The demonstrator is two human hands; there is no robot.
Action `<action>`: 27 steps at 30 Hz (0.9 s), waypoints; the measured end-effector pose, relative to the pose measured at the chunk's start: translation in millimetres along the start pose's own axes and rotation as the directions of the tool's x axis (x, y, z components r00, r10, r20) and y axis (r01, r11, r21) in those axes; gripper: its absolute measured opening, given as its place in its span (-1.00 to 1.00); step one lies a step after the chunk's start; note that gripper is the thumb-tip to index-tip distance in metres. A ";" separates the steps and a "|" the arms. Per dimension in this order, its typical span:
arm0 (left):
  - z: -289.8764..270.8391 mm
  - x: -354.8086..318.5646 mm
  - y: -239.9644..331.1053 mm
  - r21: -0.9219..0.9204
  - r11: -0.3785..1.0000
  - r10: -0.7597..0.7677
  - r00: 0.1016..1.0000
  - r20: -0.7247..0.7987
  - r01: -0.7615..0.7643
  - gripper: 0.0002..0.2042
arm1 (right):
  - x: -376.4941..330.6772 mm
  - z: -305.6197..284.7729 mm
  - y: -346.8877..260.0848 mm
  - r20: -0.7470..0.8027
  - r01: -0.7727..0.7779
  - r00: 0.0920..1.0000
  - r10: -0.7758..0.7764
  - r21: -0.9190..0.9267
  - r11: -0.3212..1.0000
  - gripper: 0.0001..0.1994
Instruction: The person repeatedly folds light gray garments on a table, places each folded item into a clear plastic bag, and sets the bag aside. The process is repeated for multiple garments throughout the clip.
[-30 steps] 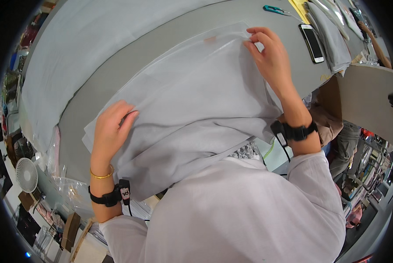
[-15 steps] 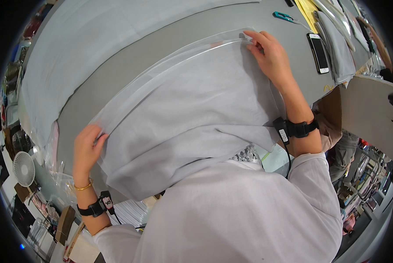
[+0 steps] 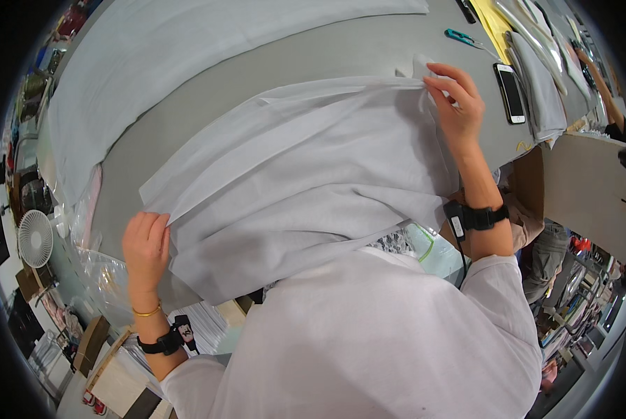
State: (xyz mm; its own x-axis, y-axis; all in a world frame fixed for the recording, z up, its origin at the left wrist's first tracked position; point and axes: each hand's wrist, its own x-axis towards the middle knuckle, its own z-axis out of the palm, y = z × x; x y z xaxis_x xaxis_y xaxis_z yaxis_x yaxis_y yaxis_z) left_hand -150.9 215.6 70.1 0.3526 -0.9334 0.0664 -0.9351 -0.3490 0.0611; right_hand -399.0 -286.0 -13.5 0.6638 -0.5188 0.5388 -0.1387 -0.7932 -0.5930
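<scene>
A pale grey fabric piece (image 3: 306, 157) lies over the grey table (image 3: 208, 98), its near part draped down over the table edge against my body. My left hand (image 3: 146, 244) pinches its left edge, fingers closed together. At the far right corner, my right hand (image 3: 456, 101) grips the cloth between thumb and fingers, raising it a little. Between the hands the upper edge runs in a folded, slightly slack band, with another layer lying beyond it. Each forearm wears a black strap with a small device.
A larger pale cloth (image 3: 187, 42) spreads over the far left of the table. At the right lie a phone (image 3: 510, 93), teal thread snips (image 3: 464, 38) and folded grey fabric (image 3: 536, 91). A white fan (image 3: 35, 239) stands left. Another person's arm (image 3: 604, 91) shows far right.
The upper edge, stretched straight before, is now lifted and folded toward me. My right hand has shifted right and nearer, its fingers closing on the corner. My left hand has come slightly nearer.
</scene>
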 end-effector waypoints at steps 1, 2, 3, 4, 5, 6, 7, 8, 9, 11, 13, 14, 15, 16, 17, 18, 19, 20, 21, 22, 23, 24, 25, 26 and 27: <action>-1.2 -3.6 1.1 0.008 1.000 -0.002 1.000 0.003 0.002 -0.76 | -3.6 -5.4 -3.5 -0.024 0.026 0.999 -0.026 -0.006 1.000 -0.89; -2.3 -6.9 2.0 0.017 1.000 -0.009 1.000 -0.015 0.009 -0.77 | -6.7 -10.6 -7.6 -0.023 0.006 1.000 -0.006 0.028 1.000 -0.89; -3.1 -10.1 2.5 0.024 1.000 -0.014 0.999 -0.032 0.015 -0.77 | -8.6 -14.9 -12.2 -0.022 -0.014 1.000 0.016 0.060 0.998 -0.88; -3.3 -12.7 2.9 0.030 0.999 -0.018 0.999 -0.050 0.020 -0.77 | -9.7 -17.7 -16.0 -0.020 -0.036 0.999 0.038 0.092 0.995 -0.88; -2.6 -14.5 3.1 0.007 0.999 -0.044 0.998 -0.040 0.044 -0.78 | -9.7 -19.4 -19.7 -0.015 -0.067 0.998 0.069 0.101 0.993 -0.87; -1.1 -15.7 3.3 -0.015 0.998 -0.069 0.997 -0.030 0.069 -0.78 | -9.0 -19.8 -22.2 -0.010 -0.098 0.995 0.099 0.109 0.989 -0.86; 1.2 -15.8 3.3 -0.063 0.996 -0.068 0.995 -0.068 0.064 -0.78 | -7.5 -18.9 -24.0 -0.030 -0.106 0.993 0.110 0.130 0.986 -0.86; 4.1 -15.4 3.5 -0.039 0.996 -0.087 0.996 -0.023 0.086 -0.79 | -5.6 -17.5 -24.8 -0.014 -0.149 0.988 0.153 0.148 0.978 -0.85; 7.5 -14.1 3.3 -0.040 0.996 -0.079 0.997 -0.026 0.078 -0.79 | -3.4 -14.9 -24.3 -0.023 -0.169 0.984 0.175 0.179 0.969 -0.85; 14.5 -10.3 2.9 -0.039 0.997 -0.071 0.997 -0.027 0.070 -0.81 | 0.9 -9.8 -21.4 -0.046 -0.186 0.978 0.201 0.224 0.957 -0.85; 20.5 -6.1 2.5 -0.052 0.994 -0.094 0.996 0.004 0.094 -0.83 | 3.9 -5.5 -17.5 -0.055 -0.200 0.974 0.220 0.247 0.948 -0.84; 22.9 -4.1 2.3 -0.054 0.995 -0.081 0.996 -0.025 0.080 -0.84 | 4.8 -3.8 -15.7 -0.075 -0.168 0.979 0.188 0.224 0.960 -0.84; 25.1 -2.2 2.1 -0.068 0.994 -0.089 0.996 -0.026 0.087 -0.85 | 5.5 -2.6 -14.7 -0.077 -0.154 0.982 0.172 0.197 0.968 -0.84; 26.7 -0.5 1.9 -0.082 0.992 -0.097 0.995 -0.027 0.094 -0.85 | 5.7 -1.6 -13.8 -0.104 -0.131 0.983 0.150 0.175 0.976 -0.85; 28.1 1.2 1.8 -0.090 0.990 -0.106 0.994 -0.013 0.105 -0.86 | 6.1 -1.1 -13.7 -0.074 -0.135 0.986 0.148 0.161 0.978 -0.84; 29.2 2.9 1.6 -0.099 0.989 -0.114 0.993 0.001 0.114 -0.86 | 6.1 -0.8 -13.6 -0.070 -0.131 0.987 0.143 0.151 0.980 -0.84; 29.9 4.6 1.4 -0.107 0.987 -0.121 0.993 0.014 0.122 -0.86 | 6.4 -0.7 -13.9 -0.074 -0.112 0.990 0.124 0.146 0.983 -0.84; 30.3 6.2 1.3 -0.104 0.987 -0.119 0.993 0.006 0.119 -0.86 | 6.6 -1.1 -14.1 -0.078 -0.115 0.989 0.127 0.147 0.982 -0.84; 30.4 7.7 1.3 -0.101 0.988 -0.118 0.993 -0.002 0.118 -0.86 | 6.6 -1.2 -14.1 -0.087 -0.102 0.989 0.116 0.156 0.982 -0.84; 30.2 9.2 1.4 -0.106 0.986 -0.131 0.991 0.020 0.132 -0.87 | 7.0 -2.1 -14.0 -0.065 -0.133 0.987 0.144 0.152 0.979 -0.84; 30.0 10.6 1.7 -0.094 0.989 -0.114 0.993 -0.018 0.111 -0.87 | 7.0 -2.3 -13.2 -0.108 -0.108 0.986 0.130 0.188 0.976 -0.84; 29.5 12.1 2.3 -0.090 0.990 -0.110 0.994 -0.027 0.107 -0.87 | 7.2 -3.1 -12.3 -0.118 -0.125 0.981 0.153 0.212 0.969 -0.84; 29.3 13.5 3.1 -0.096 0.989 -0.112 0.993 -0.022 0.110 -0.87 | 7.3 -3.6 -10.7 -0.122 -0.135 0.978 0.168 0.240 0.961 -0.84; 29.3 15.0 4.2 -0.094 0.990 -0.110 0.994 -0.028 0.107 -0.87 | 7.4 -3.7 -8.7 -0.122 -0.163 0.973 0.195 0.233 0.959 -0.85; 29.7 16.5 5.6 -0.101 0.989 -0.114 0.993 -0.021 0.111 -0.87 | 7.4 -3.7 -6.5 -0.117 -0.182 0.970 0.212 0.229 0.956 -0.85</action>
State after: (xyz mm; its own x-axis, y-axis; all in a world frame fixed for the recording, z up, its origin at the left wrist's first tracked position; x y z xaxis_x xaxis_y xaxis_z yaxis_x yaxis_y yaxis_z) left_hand -151.3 195.8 42.0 0.4573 -0.8857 0.0798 -0.8820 -0.4402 0.1684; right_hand -395.9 -285.9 -3.4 0.5289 -0.7089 0.4666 -0.0850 -0.5912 -0.8020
